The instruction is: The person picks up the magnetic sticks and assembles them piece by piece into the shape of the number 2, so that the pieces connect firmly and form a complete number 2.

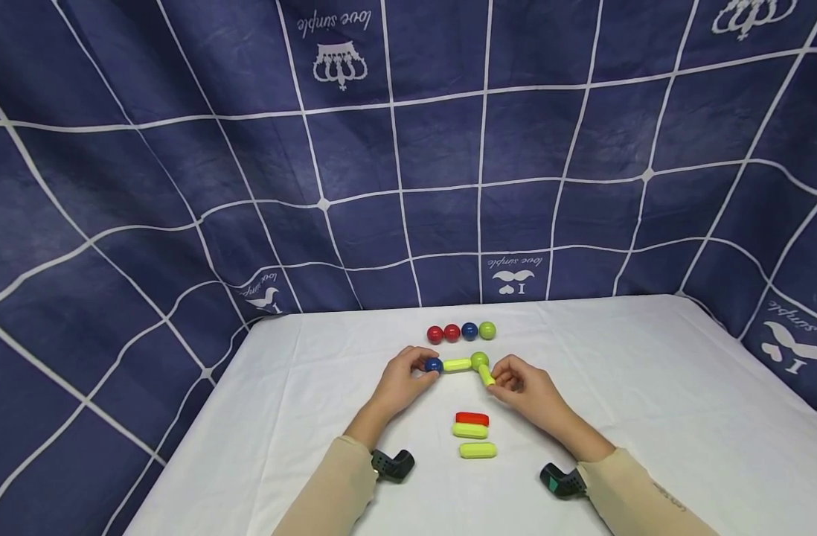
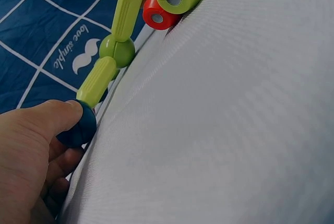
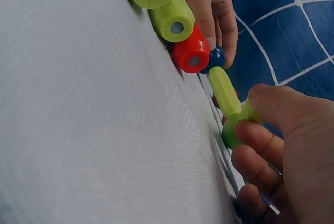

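My left hand (image 1: 404, 381) pinches a blue ball (image 2: 82, 128) between thumb and fingers. From that ball a yellow-green rod (image 1: 457, 365) runs across to a green ball (image 1: 479, 360). A second yellow-green rod (image 1: 487, 375) leaves the green ball at an angle, toward me. My right hand (image 1: 525, 391) pinches this second rod near its free end, its thumb (image 3: 271, 104) on the rod. The joined chain lies at or just over the white cloth; which of the two I cannot tell.
Beyond the hands, two red balls (image 1: 443, 333), a blue ball (image 1: 469, 331) and a green ball (image 1: 487, 330) stand in a row. Nearer me lie a red rod (image 1: 472, 418) and two yellow-green rods (image 1: 478, 450) with metal-looking ends. A blue curtain (image 1: 442, 149) hangs behind the white table (image 1: 301, 357).
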### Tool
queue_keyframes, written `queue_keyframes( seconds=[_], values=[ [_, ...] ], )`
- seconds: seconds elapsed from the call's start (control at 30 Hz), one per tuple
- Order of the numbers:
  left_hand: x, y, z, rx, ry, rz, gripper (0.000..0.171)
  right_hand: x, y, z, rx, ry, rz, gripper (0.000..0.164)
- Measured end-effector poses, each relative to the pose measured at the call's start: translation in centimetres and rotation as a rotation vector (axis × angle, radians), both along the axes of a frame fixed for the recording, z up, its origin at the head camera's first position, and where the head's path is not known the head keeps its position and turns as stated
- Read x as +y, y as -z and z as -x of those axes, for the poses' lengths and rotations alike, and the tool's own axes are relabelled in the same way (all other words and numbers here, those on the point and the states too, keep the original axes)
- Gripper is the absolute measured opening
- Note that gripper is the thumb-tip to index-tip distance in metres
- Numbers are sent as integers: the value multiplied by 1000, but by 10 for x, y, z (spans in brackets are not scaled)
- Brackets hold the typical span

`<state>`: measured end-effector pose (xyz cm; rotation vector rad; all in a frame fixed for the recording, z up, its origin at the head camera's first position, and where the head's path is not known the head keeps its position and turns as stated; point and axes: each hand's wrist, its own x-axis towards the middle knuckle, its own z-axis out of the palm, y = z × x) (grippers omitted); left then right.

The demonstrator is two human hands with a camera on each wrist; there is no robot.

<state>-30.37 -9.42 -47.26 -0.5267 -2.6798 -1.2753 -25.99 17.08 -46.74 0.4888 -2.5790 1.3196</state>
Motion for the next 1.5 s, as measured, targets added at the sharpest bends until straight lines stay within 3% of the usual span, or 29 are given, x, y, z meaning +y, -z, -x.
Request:
queue_keyframes(
  seconds=[0.37, 0.63, 0.9, 1.1, 1.5],
  values=[
    [0, 0, 0, -5, -8, -1, 31, 0, 0, 1, -7, -22, 34, 16],
    [-1, -2, 1, 3, -3, 0, 31, 1, -4, 4, -17, 23, 59, 10],
    [-1, -2, 0, 5, -7, -3, 31, 3, -14, 14, -92, 124, 30, 15],
    [-1, -2, 0, -1, 1, -8, 31, 3, -15, 20, -145, 128, 18, 18],
    [0, -1, -2, -1, -2, 2, 31, -2, -12, 42, -128, 118, 8, 25]
  ],
)
